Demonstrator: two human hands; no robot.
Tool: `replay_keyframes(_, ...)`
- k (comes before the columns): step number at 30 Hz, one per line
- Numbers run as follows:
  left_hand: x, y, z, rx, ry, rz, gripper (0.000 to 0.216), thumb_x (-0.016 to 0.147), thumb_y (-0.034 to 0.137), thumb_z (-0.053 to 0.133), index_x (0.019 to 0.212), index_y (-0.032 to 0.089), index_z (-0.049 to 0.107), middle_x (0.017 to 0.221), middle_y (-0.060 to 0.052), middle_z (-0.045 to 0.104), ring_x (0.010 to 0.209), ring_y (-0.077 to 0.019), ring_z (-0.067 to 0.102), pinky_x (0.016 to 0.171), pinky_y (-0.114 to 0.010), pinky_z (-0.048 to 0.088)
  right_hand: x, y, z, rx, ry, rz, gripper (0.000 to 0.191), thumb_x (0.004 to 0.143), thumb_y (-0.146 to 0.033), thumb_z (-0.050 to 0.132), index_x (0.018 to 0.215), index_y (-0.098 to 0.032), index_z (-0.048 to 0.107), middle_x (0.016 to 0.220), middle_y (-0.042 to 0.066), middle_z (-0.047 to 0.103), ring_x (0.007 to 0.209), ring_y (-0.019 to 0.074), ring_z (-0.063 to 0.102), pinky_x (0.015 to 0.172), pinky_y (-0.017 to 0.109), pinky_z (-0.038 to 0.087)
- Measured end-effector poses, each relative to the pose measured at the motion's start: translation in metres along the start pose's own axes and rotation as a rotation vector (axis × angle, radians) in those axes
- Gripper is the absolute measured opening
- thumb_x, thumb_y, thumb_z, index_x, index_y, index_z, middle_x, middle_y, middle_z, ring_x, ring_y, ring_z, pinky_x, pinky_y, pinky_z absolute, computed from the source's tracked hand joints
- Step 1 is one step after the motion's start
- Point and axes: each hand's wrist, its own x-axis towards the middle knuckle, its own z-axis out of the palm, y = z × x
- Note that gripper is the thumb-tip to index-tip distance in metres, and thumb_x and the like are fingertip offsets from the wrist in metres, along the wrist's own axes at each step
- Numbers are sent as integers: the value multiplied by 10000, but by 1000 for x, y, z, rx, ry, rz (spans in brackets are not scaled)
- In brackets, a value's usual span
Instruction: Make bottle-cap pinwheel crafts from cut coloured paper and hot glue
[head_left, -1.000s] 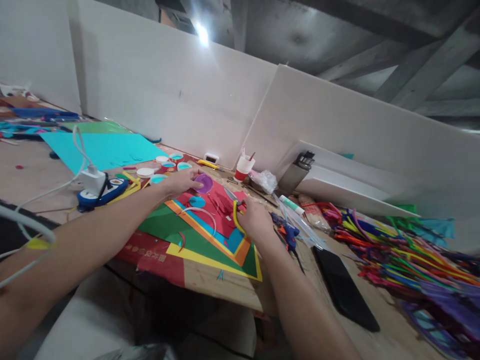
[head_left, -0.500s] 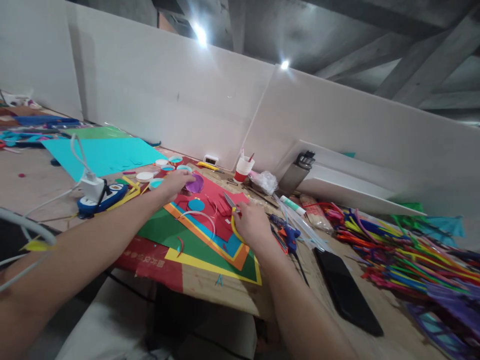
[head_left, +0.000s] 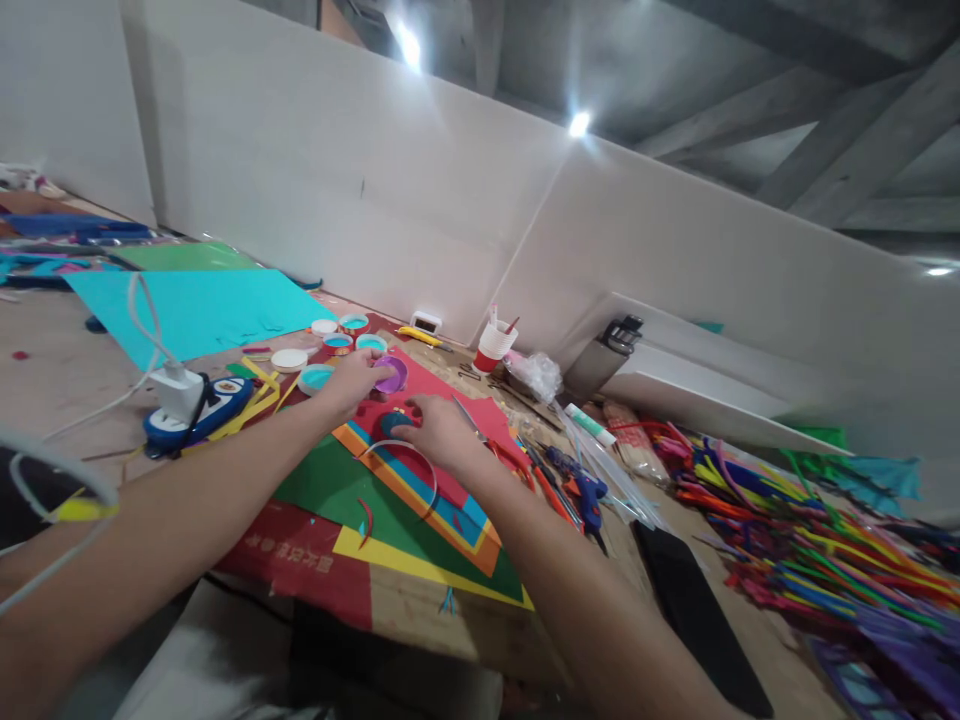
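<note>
My left hand (head_left: 358, 380) pinches the near-left rim of a small round purple dish (head_left: 391, 375) above the red paper. My right hand (head_left: 444, 432) has its thumb and forefinger at a blue disc (head_left: 391, 421), which looks darkened between them. Just right of that hand lie scissors (head_left: 469, 414), blades pointing up and left, with part of them hidden. Beneath the hands are stacked sheets: red paper (head_left: 480, 405), green paper (head_left: 322, 470) and others in orange, blue and yellow. A pale thin curved strip (head_left: 420, 452) lies across the stack.
Small tubs (head_left: 315, 378) stand by my left wrist. A power strip (head_left: 199, 415) with cables sits further left. To the right are a blue glue gun (head_left: 590, 495), a black phone (head_left: 697, 610) and many coloured pipe cleaners (head_left: 795, 520). Cups (head_left: 493, 347) and a bottle (head_left: 604, 360) stand behind.
My right hand has moved left from the scissors to the blue disc, leaving the scissors on the paper. My left hand stays at the purple dish. The view has tilted slightly.
</note>
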Motion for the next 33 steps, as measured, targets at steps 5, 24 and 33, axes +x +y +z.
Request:
replay_keyframes(5,7,-14,1,-60,-59,-22,227,699,144,632,921,164,588,755,-32,657,570,-138,620,438,-222,500,21,1,15,-111,-97,9,435,714,-417,708,1061,-163,642,1011,107,662,851,210,628,686,268,431)
replay_keyframes(24,-2,-11,4,-242,-97,-74,144,673,220,653,791,139,636,710,-25,655,604,-124,602,563,-238,518,12,25,-12,223,129,-86,403,747,-396,667,1094,-199,615,1041,59,604,869,168,576,775,297,472)
replay_keyframes(33,-19,-6,12,-344,-315,-106,145,706,271,664,775,143,672,712,-37,673,601,-119,595,508,-198,456,1,3,0,165,330,-95,373,745,-292,672,1099,-205,592,1052,53,551,895,171,560,831,331,485)
